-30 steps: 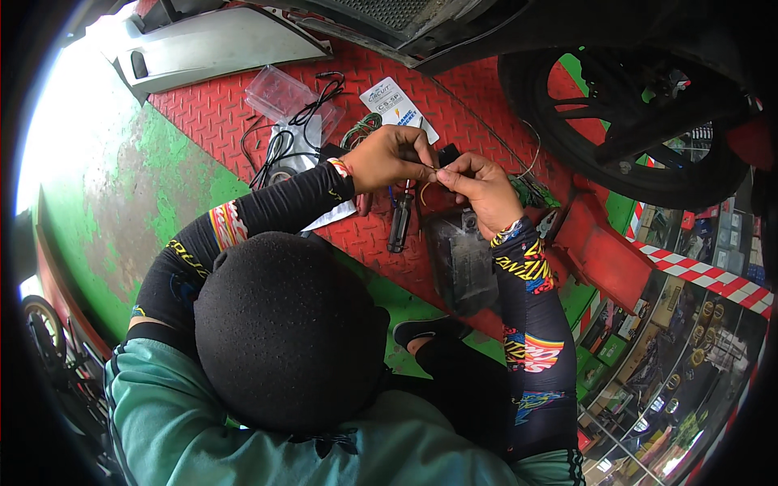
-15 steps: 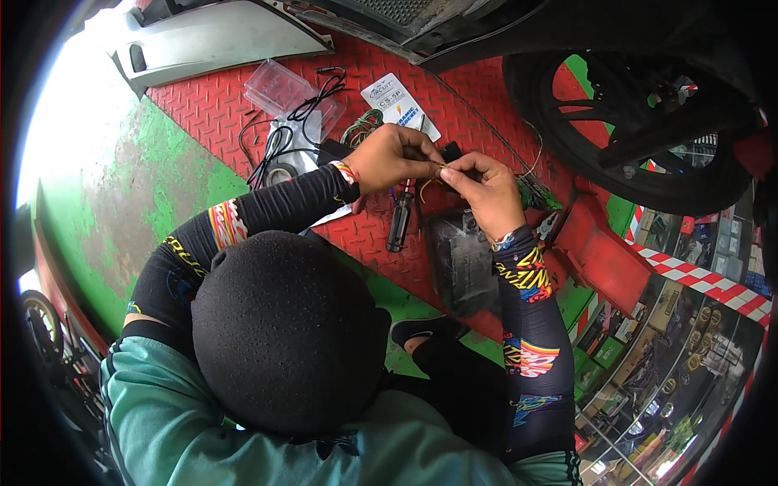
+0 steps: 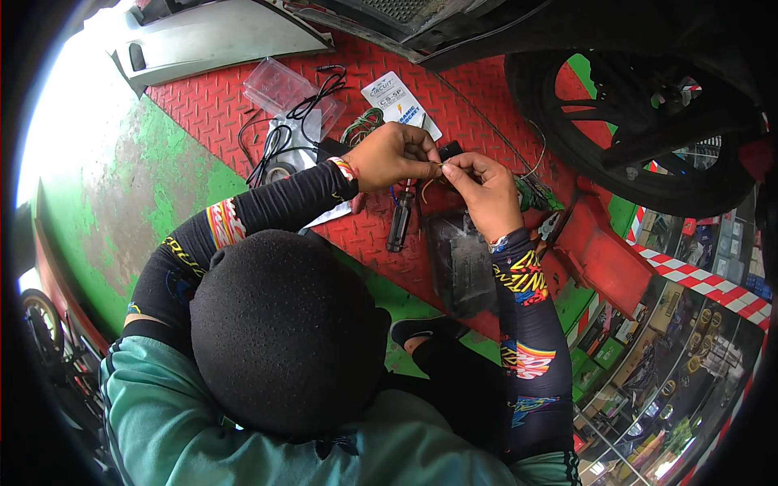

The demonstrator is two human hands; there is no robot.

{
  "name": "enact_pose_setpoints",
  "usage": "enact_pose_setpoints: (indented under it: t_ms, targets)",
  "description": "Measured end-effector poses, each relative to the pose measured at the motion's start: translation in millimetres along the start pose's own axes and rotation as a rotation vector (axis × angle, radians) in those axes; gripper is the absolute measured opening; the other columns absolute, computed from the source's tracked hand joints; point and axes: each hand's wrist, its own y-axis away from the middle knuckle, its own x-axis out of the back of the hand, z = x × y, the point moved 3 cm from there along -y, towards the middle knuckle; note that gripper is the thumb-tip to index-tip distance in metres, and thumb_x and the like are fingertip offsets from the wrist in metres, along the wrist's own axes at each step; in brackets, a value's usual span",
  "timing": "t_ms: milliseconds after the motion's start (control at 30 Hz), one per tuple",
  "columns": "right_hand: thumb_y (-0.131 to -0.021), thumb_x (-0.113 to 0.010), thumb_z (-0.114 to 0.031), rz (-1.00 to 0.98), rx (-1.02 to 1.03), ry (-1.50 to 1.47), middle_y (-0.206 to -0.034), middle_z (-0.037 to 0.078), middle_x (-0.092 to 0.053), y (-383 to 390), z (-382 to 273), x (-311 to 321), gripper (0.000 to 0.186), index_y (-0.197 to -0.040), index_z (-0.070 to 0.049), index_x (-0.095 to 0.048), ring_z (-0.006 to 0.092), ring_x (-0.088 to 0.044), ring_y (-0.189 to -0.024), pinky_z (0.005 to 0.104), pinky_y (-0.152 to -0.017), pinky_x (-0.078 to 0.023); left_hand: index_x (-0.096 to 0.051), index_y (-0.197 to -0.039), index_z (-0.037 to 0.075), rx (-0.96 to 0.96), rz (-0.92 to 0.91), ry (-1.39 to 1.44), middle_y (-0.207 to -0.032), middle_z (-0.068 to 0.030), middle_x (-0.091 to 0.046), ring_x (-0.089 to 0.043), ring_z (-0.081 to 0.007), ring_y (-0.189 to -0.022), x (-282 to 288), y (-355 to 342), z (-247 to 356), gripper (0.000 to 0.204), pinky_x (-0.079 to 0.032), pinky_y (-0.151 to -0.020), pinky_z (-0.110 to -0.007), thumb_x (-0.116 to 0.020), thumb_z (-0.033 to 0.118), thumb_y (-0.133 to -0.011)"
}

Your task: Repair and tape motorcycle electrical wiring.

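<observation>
My left hand (image 3: pixel 391 157) and my right hand (image 3: pixel 489 193) meet fingertip to fingertip above the red plate. Both are closed in a pinch on a thin yellowish wire (image 3: pixel 441 165), most of it hidden by the fingers. Just behind the fingertips lies a small black block (image 3: pixel 450 150). Below the hands, a screwdriver (image 3: pixel 399 223) with a dark handle lies on the plate, beside a bent orange wire (image 3: pixel 425 191). A coil of green wires (image 3: pixel 362 126) sits beyond my left hand.
Around the hands lie black cables (image 3: pixel 305 113), a roll of black tape (image 3: pixel 280 172), a clear plastic package (image 3: pixel 279 81) and a white printed card (image 3: pixel 400 104). A motorcycle wheel (image 3: pixel 531 105) stands at the right. Nearer are a dark clear-topped box (image 3: pixel 463 263) and a red bracket (image 3: pixel 600 247).
The hands stay pinched together at nearly the same spot. My right forearm has turned slightly; the things on the plate have not moved.
</observation>
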Motion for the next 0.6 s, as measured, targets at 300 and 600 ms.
enact_pose_setpoints:
  t_ms: [300,600]
  targets:
    - [-0.097,-0.074,-0.016,0.040,0.003,0.081,-0.081,0.000,-0.072,3,-6,2,0.018,-0.096,0.002,-0.074,0.0053,-0.064,-0.076,0.0240,-0.071,-0.050,-0.073,-0.100,-0.001,-0.061,0.040,0.031,-0.093,-0.0043,-0.076,-0.069,-0.0066,-0.083,-2,0,-1,0.014,-0.054,-0.072,-0.023,-0.077,0.010,-0.094]
    - [-0.094,-0.074,-0.016,0.076,0.076,0.258,-0.085,0.009,-0.076,12,-23,1,0.019,-0.100,0.002,-0.076,0.0125,-0.070,-0.074,0.0285,-0.071,-0.054,-0.073,-0.103,-0.001,-0.037,0.033,0.025,-0.093,-0.0042,-0.077,-0.069,-0.0061,-0.082,0,1,-3,0.015,-0.053,-0.070,-0.023,-0.076,0.011,-0.094]
